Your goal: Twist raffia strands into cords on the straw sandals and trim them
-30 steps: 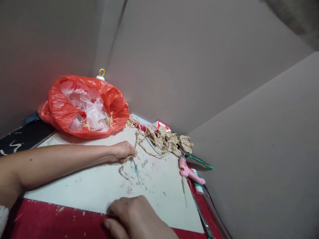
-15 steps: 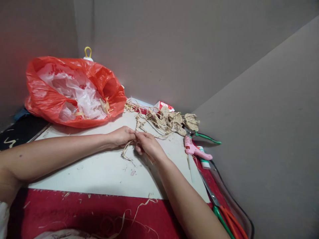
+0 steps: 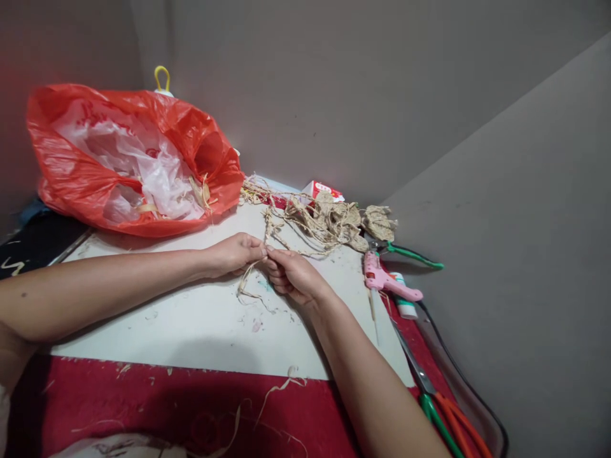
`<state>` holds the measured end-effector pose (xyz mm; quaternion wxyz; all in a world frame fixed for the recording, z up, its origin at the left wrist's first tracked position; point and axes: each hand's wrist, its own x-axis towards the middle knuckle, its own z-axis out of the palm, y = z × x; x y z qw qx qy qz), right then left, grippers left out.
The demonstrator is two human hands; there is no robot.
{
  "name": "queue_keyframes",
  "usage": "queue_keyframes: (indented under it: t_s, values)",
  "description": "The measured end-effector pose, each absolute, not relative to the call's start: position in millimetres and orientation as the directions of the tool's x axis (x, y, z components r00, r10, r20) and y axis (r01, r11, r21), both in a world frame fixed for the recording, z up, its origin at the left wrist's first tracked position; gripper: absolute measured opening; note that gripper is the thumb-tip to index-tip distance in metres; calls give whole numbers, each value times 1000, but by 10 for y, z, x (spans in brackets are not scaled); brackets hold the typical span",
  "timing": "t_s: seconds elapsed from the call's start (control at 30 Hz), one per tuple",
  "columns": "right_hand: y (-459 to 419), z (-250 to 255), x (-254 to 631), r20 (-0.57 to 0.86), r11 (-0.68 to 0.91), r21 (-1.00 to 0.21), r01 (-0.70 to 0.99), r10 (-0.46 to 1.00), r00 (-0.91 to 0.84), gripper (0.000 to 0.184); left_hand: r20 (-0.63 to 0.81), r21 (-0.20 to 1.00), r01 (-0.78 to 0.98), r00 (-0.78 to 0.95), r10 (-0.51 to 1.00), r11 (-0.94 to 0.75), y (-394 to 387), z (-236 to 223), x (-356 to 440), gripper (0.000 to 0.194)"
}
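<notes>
My left hand [image 3: 237, 253] and my right hand [image 3: 294, 273] meet over the white board [image 3: 191, 331]. Both are closed, fingertips pinching a tan raffia cord [image 3: 267, 232] between them. Loose strand ends [image 3: 244, 286] hang below my left fingers onto the board. Beyond the hands, the cord runs up toward a tangle of tan twine and woven leaf-shaped pieces [image 3: 329, 219]. The exact grip of the fingertips on the fibre is too small to make out.
A red plastic bag [image 3: 210, 146] with white plastic inside stands back left. To the right lie green-handled pliers [image 3: 415, 256], a pink glue gun [image 3: 382, 280], a white tube [image 3: 405, 305] and scissors [image 3: 429, 394]. Fibre scraps [image 3: 286, 381] dot the red cloth [image 3: 167, 401].
The view has shifted slightly. My right hand has turned a little, showing its curled fingers more, and both hands still pinch the cord.
</notes>
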<state>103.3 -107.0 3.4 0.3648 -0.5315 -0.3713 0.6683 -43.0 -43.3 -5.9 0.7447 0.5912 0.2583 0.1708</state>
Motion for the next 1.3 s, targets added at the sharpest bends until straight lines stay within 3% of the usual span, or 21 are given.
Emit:
queue_keyframes:
  t_s: [0.13,0.33,0.67,0.8,1.0,1.17,1.3]
  values:
    - [-1070,30,1053,-408,-436,-890,-131,892,-196,40,-215,956,73,832,512,284,-405,-37,-466,23]
    - [-1067,6,1068,-402,-400,-916,42,911,-90,33,-305,931,161,838,453,329,-393,6,-471,18]
    - [-1028,-79,1108,-323,-324,-946,-14,945,-58,30,-299,953,285,839,454,101,-243,88,-487,23]
    - [-1024,-86,1111,-323,-326,-945,-33,944,-64,29,-296,919,383,827,477,-94,-63,167,-557,19]
    - [-1028,-77,1114,-334,-339,-939,-49,938,-92,29,-213,746,497,809,548,-443,97,424,-672,18]
    - [-1029,-99,1133,-331,-338,-939,-55,938,-106,29,-141,547,606,747,650,-578,106,649,-768,13]
    - [-1025,-103,1141,-336,-344,-937,-57,934,-119,29,44,449,662,654,755,-600,-35,817,-789,12]
